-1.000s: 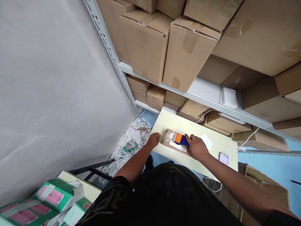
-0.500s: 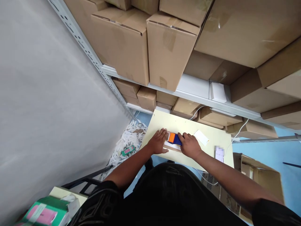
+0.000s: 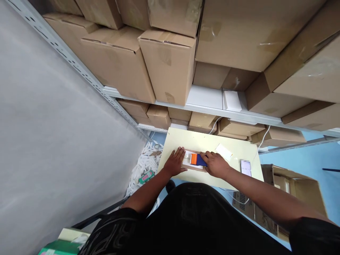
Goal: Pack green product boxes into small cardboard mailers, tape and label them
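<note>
Table (image 3: 186, 136): we see the box (image 3: 187, 160) left of middle, toward the near edge; phone (image 3: 245, 168) by the right edge.
Left hand (image 3: 174, 163): spread on the box's left end.
Right hand (image 3: 217, 164): holds the tool (image 3: 199, 160) on the box.
Room: shelf (image 3: 207, 109) behind, grey wall (image 3: 61, 148) at left.

1 head cam, facing fwd & down (wide view): hands (image 3: 174, 164) & tbl (image 3: 186, 140) well below, shelving (image 3: 204, 96) beyond.
</note>
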A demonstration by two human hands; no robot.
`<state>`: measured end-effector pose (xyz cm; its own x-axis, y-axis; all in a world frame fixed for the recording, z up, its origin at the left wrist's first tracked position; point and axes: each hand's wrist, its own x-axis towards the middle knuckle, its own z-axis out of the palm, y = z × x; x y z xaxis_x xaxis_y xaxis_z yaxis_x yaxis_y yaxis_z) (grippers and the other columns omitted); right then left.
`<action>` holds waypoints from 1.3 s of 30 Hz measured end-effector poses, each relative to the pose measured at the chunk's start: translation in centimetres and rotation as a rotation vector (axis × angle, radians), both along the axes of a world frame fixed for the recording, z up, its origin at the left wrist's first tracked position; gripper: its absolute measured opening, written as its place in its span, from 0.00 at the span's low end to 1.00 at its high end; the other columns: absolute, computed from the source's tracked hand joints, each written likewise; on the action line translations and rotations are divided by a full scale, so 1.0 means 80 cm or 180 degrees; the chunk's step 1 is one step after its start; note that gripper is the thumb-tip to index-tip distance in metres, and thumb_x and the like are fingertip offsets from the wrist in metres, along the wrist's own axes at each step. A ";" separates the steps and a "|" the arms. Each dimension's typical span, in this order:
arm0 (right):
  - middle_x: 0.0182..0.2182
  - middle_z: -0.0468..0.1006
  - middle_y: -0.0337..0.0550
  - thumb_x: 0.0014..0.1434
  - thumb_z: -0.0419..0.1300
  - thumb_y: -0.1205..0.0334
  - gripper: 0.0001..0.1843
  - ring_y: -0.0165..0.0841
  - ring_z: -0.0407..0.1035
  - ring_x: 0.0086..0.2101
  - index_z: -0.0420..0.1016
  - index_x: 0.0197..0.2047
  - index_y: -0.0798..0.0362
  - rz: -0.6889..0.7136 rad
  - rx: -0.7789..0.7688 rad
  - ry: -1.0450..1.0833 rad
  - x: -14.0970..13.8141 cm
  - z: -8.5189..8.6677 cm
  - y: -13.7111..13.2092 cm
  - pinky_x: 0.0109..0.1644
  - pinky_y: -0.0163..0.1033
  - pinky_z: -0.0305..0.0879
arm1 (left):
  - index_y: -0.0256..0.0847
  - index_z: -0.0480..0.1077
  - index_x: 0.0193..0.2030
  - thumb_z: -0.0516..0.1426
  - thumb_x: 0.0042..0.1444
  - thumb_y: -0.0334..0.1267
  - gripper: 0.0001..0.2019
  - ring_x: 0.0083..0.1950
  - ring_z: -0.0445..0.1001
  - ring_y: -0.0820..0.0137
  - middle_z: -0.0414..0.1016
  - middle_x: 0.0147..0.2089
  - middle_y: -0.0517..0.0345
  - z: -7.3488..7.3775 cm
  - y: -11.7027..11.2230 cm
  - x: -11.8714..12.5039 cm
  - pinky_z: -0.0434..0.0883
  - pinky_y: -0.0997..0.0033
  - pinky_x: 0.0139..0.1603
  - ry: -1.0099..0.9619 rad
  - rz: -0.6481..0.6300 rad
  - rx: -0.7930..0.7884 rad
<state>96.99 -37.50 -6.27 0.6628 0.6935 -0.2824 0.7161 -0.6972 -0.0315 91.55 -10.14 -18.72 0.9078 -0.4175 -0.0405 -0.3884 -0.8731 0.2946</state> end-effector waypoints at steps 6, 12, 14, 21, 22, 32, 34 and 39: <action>0.52 0.73 0.57 0.59 0.59 0.62 0.41 0.46 0.69 0.45 0.55 0.74 0.55 -0.0061 -0.0004 -0.0012 0.009 0.002 -0.033 0.48 0.46 0.61 | 0.32 0.43 0.79 0.58 0.57 0.65 0.55 0.82 0.35 0.49 0.40 0.81 0.36 0.004 -0.001 0.004 0.40 0.45 0.78 0.0098 0.0043 0.0064; 0.51 0.73 0.56 0.57 0.59 0.62 0.42 0.46 0.69 0.45 0.57 0.74 0.55 -0.0153 -0.0054 -0.0087 0.009 0.000 -0.102 0.48 0.46 0.62 | 0.31 0.43 0.79 0.58 0.58 0.64 0.54 0.82 0.34 0.49 0.40 0.81 0.36 0.009 -0.003 0.005 0.41 0.46 0.78 0.0131 0.0059 0.0108; 0.50 0.73 0.55 0.57 0.59 0.62 0.43 0.46 0.69 0.45 0.56 0.74 0.55 -0.0156 -0.0059 -0.0109 0.005 -0.002 -0.130 0.48 0.47 0.62 | 0.31 0.44 0.79 0.58 0.58 0.64 0.53 0.82 0.35 0.49 0.40 0.81 0.36 0.010 -0.004 0.005 0.41 0.46 0.78 0.0129 0.0064 0.0129; 0.50 0.73 0.57 0.58 0.58 0.62 0.43 0.47 0.69 0.44 0.53 0.76 0.57 -0.0209 -0.0136 -0.0099 -0.005 -0.022 -0.205 0.47 0.48 0.64 | 0.30 0.43 0.79 0.57 0.58 0.64 0.53 0.82 0.36 0.49 0.40 0.81 0.36 0.014 -0.005 0.007 0.41 0.47 0.78 0.0169 0.0033 0.0262; 0.50 0.73 0.57 0.58 0.57 0.63 0.43 0.47 0.69 0.44 0.54 0.75 0.57 -0.0233 -0.0163 -0.0073 -0.005 -0.029 -0.207 0.47 0.48 0.64 | 0.30 0.43 0.79 0.57 0.58 0.64 0.53 0.82 0.36 0.49 0.40 0.81 0.35 0.014 -0.005 0.007 0.41 0.48 0.78 0.0161 0.0030 0.0272; 0.56 0.73 0.61 0.57 0.60 0.64 0.44 0.52 0.72 0.48 0.55 0.75 0.53 -0.0446 -0.0476 0.0705 0.027 -0.096 -0.114 0.49 0.50 0.67 | 0.30 0.41 0.79 0.56 0.58 0.66 0.55 0.81 0.38 0.48 0.41 0.81 0.35 0.004 -0.006 0.003 0.46 0.46 0.78 -0.0058 0.0025 0.0233; 0.56 0.73 0.59 0.53 0.64 0.62 0.44 0.53 0.73 0.50 0.61 0.73 0.50 -0.0812 -0.0394 0.1052 0.032 -0.107 -0.101 0.50 0.50 0.67 | 0.29 0.41 0.79 0.56 0.58 0.67 0.55 0.81 0.38 0.48 0.41 0.80 0.34 0.003 -0.006 0.003 0.46 0.46 0.77 -0.0086 0.0038 0.0192; 0.50 0.79 0.49 0.45 0.68 0.66 0.31 0.49 0.76 0.49 0.78 0.55 0.46 -0.1545 -0.0311 0.1464 0.014 -0.131 -0.105 0.49 0.46 0.69 | 0.28 0.43 0.78 0.56 0.57 0.67 0.55 0.81 0.38 0.47 0.41 0.80 0.34 0.004 -0.005 0.000 0.45 0.47 0.78 -0.0067 0.0068 0.0133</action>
